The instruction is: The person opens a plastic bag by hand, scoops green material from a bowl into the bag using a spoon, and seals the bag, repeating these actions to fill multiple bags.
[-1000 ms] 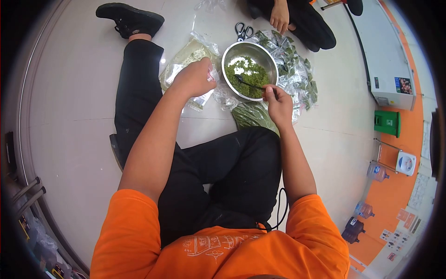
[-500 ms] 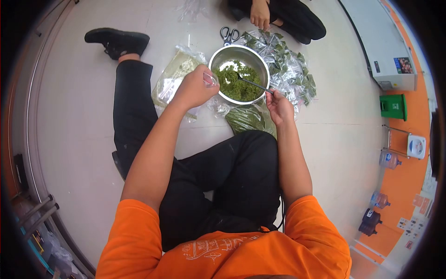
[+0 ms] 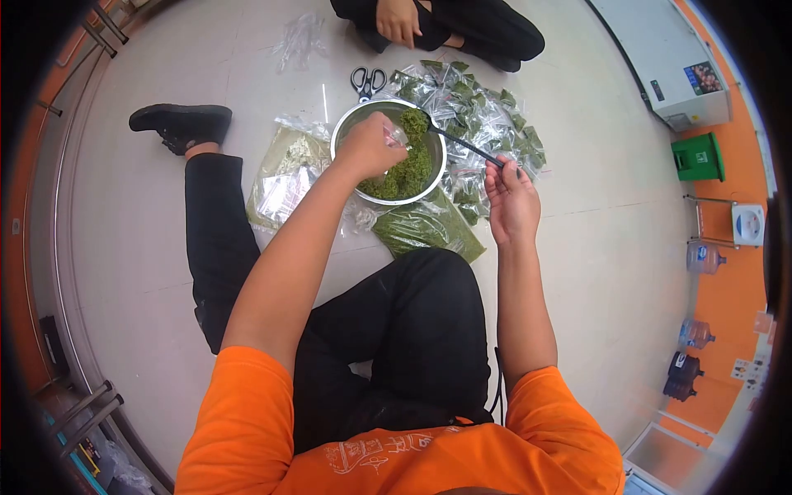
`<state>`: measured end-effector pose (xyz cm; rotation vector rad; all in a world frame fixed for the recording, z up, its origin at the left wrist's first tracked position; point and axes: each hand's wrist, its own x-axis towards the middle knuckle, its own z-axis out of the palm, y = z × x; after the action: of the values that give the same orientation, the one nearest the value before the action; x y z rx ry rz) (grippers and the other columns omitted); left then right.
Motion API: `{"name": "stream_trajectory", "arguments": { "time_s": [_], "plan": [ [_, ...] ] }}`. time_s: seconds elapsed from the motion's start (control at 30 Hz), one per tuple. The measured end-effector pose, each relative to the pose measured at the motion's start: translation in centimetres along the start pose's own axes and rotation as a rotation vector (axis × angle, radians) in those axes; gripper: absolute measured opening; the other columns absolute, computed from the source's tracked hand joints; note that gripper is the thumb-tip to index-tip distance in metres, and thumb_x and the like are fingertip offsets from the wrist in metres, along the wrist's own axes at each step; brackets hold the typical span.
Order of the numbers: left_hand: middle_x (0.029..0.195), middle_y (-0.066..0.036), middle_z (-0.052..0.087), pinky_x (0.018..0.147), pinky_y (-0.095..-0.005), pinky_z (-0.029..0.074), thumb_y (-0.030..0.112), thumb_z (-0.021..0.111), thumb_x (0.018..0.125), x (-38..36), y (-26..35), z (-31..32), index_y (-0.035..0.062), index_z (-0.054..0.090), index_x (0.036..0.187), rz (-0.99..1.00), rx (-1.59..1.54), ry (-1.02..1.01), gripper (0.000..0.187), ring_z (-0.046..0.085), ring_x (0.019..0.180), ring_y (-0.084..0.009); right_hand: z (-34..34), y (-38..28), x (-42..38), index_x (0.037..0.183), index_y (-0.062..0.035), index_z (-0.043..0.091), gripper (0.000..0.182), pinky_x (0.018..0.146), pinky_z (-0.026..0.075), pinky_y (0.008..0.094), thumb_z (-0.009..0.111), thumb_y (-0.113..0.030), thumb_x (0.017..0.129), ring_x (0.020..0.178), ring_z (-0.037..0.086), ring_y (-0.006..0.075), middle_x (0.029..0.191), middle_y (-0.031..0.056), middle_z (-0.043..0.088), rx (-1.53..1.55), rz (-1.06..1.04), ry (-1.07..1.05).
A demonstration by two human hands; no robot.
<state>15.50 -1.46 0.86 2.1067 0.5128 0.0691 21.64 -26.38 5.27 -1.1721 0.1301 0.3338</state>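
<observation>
My left hand [image 3: 373,148] is closed around a small clear plastic bag [image 3: 396,137] over the left side of a steel bowl [image 3: 444,153]. My right hand [image 3: 515,200] grips the end of a long black spoon [image 3: 470,146], which slants up-left to the bowl. Its head is heaped with chopped green leaf [image 3: 414,122] and is raised near the far rim, close to the bag. More chopped green lies in the bowl, partly hidden behind my left hand.
Filled small bags [image 3: 495,132] lie heaped right of the bowl. A larger bag of green [image 3: 429,229] lies in front, a flat clear bag [image 3: 280,169] to the left. Scissors [image 3: 368,81] lie behind the bowl, near another person's hand [image 3: 398,21].
The spoon has come up out of the chopped green with a heap on it. My right hand has drawn slightly right and back; my left hand is now over the bowl. The view has shifted.
</observation>
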Motion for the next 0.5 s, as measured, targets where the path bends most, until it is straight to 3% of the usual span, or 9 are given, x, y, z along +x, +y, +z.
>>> {"name": "stream_trajectory", "arguments": {
  "time_s": [0.2, 0.3, 0.5],
  "plan": [
    [0.105, -0.017, 0.070, 0.086, -0.0384, 0.053, 0.034, 0.079, 0.075, 0.8, 0.8, 0.9, -0.0030, 0.057, 0.117, 0.058, 0.125, 0.028, 0.061, 0.069, 0.099, -0.0302, -0.4, 1.1, -0.5, 0.115, 0.0054, 0.061, 0.026, 0.078, 0.056, 0.0250, 0.057, -0.017, 0.104, 0.083, 0.066, 0.0135, 0.097, 0.0107, 0.068, -0.125, -0.099, -0.059],
    [0.103, -0.016, 0.071, 0.087, -0.0391, 0.052, 0.034, 0.080, 0.075, 0.5, 1.6, 0.3, -0.0033, 0.057, 0.117, -0.013, 0.051, -0.012, 0.061, 0.069, 0.100, -0.0293, -0.3, 1.3, -1.1, 0.117, 0.0052, 0.063, 0.026, 0.080, 0.055, 0.0251, 0.058, -0.017, 0.103, 0.085, 0.066, 0.0132, 0.098, 0.0103, 0.069, -0.273, -0.188, -0.113],
    [0.101, -0.013, 0.071, 0.086, -0.0376, 0.052, 0.032, 0.081, 0.075, 1.0, 0.0, 1.4, 0.0003, 0.058, 0.120, 0.078, -0.031, 0.122, 0.059, 0.069, 0.097, -0.0269, -0.8, 1.6, -1.9, 0.112, 0.0034, 0.069, 0.021, 0.082, 0.053, 0.0258, 0.062, -0.013, 0.101, 0.087, 0.066, 0.0128, 0.098, 0.0091, 0.072, -0.570, -0.405, -0.230]
  ]
}}
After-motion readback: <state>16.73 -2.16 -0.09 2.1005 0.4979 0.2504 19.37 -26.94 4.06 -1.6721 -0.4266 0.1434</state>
